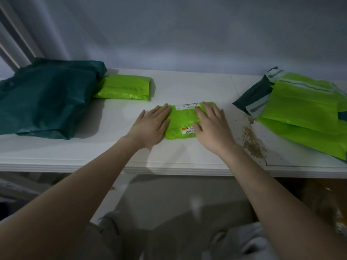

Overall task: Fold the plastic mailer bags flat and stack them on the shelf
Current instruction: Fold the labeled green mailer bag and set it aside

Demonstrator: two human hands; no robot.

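A lime-green mailer bag, folded small with white labels showing, lies in the middle of the white shelf. My left hand lies flat with fingers spread on its left edge. My right hand presses flat on its right half. Neither hand grips it. A second folded green mailer rests at the back left. A pile of unfolded green mailers sits at the right, with a dark green one sticking out beneath.
A large dark teal plastic bag covers the shelf's left end. A brown chipped patch marks the shelf near its front edge, right of my hands. A grey wall rises behind. Below the shelf edge are my legs and the floor.
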